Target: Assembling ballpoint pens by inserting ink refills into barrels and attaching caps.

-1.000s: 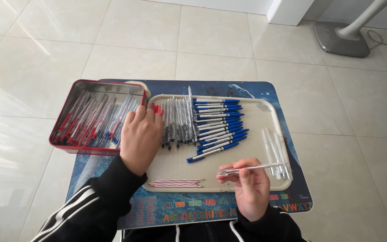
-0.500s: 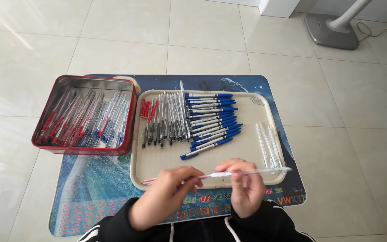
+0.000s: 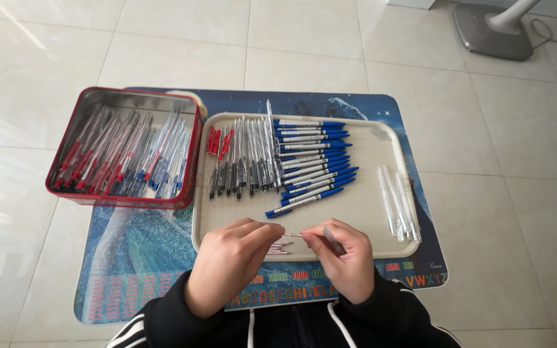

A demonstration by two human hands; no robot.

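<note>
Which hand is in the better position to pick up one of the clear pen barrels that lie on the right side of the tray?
Probably the right hand. The clear barrels lie on its side of the beige tray. The left hand is farther away and would have to cross over, and its fingers pinch a thin refill.

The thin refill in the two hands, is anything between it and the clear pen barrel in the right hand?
Nothing visible: the refill spans from the left hand to the right hand, which holds the clear barrel.
</note>
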